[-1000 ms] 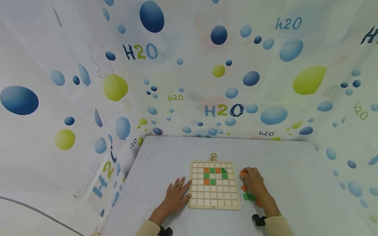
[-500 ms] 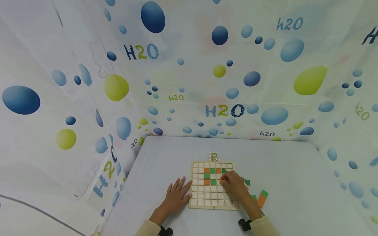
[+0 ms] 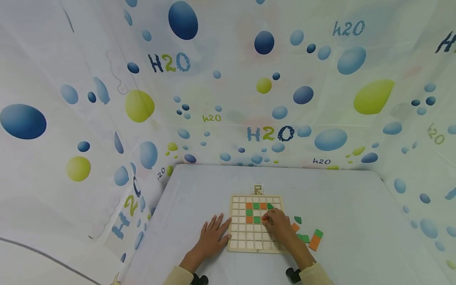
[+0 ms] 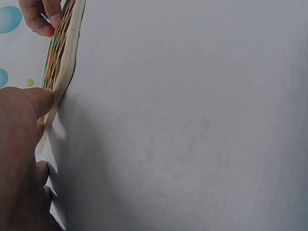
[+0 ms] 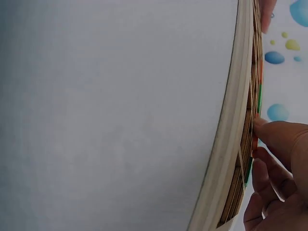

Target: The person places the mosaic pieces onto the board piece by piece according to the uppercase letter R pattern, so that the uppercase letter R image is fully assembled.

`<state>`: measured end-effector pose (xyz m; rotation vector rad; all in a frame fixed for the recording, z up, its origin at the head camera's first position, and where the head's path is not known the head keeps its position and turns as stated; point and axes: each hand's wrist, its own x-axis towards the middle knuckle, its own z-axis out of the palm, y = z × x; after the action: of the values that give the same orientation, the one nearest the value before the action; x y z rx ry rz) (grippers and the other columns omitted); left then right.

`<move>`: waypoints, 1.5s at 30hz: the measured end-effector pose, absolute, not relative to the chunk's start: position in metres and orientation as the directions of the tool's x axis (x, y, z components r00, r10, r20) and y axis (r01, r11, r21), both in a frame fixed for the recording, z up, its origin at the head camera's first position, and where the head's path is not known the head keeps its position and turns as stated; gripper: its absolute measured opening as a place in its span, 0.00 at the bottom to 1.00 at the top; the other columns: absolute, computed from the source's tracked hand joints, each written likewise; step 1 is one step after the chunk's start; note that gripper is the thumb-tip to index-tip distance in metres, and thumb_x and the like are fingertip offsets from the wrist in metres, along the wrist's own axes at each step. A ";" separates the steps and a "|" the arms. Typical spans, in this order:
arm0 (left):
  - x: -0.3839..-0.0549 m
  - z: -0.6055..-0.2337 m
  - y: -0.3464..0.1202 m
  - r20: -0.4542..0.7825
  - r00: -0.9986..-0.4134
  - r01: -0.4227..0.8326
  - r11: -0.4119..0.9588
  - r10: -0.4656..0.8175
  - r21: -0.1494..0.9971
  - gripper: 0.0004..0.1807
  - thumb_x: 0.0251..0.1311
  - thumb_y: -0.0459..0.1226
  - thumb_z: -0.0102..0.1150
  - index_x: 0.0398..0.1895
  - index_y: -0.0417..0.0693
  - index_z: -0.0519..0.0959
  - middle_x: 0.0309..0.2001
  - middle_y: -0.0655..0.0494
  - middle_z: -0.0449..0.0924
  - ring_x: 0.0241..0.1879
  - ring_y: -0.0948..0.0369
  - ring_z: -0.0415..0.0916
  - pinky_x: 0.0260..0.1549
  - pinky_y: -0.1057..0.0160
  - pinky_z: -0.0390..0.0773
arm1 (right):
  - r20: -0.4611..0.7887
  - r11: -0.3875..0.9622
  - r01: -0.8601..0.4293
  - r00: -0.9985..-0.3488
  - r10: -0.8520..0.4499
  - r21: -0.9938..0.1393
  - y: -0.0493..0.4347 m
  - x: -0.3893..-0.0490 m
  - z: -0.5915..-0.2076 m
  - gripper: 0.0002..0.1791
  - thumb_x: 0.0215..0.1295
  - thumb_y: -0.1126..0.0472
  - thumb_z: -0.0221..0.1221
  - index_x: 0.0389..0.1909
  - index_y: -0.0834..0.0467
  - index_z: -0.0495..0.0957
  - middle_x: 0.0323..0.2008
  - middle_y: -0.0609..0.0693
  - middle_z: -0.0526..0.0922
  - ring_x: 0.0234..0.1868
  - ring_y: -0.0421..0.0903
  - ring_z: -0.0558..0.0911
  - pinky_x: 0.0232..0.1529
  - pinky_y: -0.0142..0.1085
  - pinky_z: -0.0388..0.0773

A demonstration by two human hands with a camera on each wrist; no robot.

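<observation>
My right hand (image 3: 279, 226) is over the wooden grid board (image 3: 239, 235), pinching a small orange square tile (image 5: 255, 142) between thumb and fingertips. The tile is right at a grid cell, beside a green tile (image 3: 257, 219) in the same row. Orange and green tiles sit in the upper part of the grid, including an orange tile (image 3: 249, 206) and a green rounded tile (image 3: 270, 206) partly behind my hand. My left hand (image 3: 211, 238) lies with fingers spread on the table, its thumb and fingertips at the board's left edge.
Loose tiles lie right of the board: a green leaf-shaped tile (image 3: 298, 219), an orange tile (image 3: 295, 227), green squares (image 3: 304, 238) and an orange-and-green strip (image 3: 315, 240). A small pattern card (image 3: 257, 189) lies behind the board on the white table (image 3: 199, 186). A printed curtain surrounds it.
My right hand has moved left from the loose tiles to the board, carrying an orange tile, then shifted slightly further left over the grid. My left hand has stayed in place.
</observation>
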<state>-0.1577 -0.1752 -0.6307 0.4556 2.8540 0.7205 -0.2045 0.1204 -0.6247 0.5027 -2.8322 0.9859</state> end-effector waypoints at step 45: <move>-0.159 -0.639 -0.177 -0.040 -0.939 0.280 0.829 0.340 0.484 0.34 0.80 0.54 0.48 0.84 0.56 0.61 0.84 0.41 0.52 0.82 0.35 0.47 0.73 0.24 0.46 | -0.094 0.797 0.032 -0.995 -0.030 -0.602 0.223 -0.218 -0.618 0.16 0.69 0.64 0.67 0.51 0.68 0.77 0.48 0.69 0.76 0.47 0.61 0.79 0.46 0.55 0.80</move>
<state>-0.1588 -0.1767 -0.6392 0.4910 2.8841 0.7350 -0.2184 0.2233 -0.6180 -0.0017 -3.0716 1.0324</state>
